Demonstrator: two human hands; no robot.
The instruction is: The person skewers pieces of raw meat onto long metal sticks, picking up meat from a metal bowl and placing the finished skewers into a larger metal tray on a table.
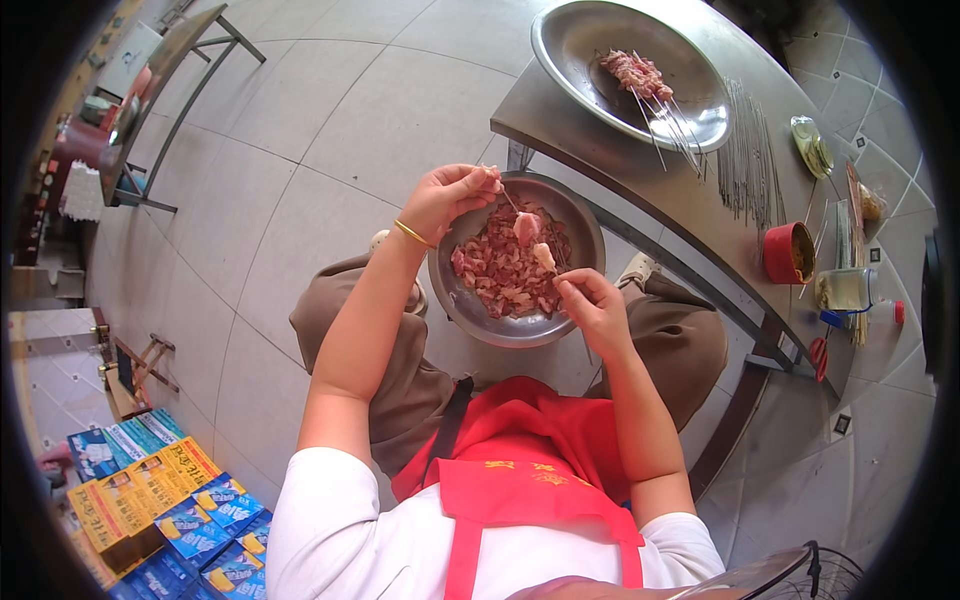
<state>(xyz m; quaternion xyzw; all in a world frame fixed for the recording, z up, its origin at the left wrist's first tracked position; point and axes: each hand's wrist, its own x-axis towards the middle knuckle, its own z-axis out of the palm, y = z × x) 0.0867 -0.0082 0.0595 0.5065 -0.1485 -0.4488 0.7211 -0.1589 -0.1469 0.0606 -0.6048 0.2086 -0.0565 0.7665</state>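
My left hand point(456, 196), with a gold-coloured bangle at the wrist, pinches a small piece of raw meat point(491, 177) at the far end of a thin metal skewer point(511, 201). The near part of that skewer is gripped between the thumb and fingers of my right hand point(596, 306). Two pieces sit along it: a pink meat chunk point(527, 228) and a paler, fatty-looking piece point(544, 257). Below both hands, between my knees, a round metal basin point(499, 332) holds many cut pieces of raw meat point(501, 274). Other thin skewers rest at the basin's right side, partly hidden.
On the metal table point(600, 161) to the right stands a wide steel bowl point(559, 45) with loaded meat skewers point(637, 75). Beside it lie many bare skewers point(746, 157), a red container point(780, 255), a clear jar point(844, 289) and red scissors point(819, 358). Stacked cartons point(150, 487) stand lower left.
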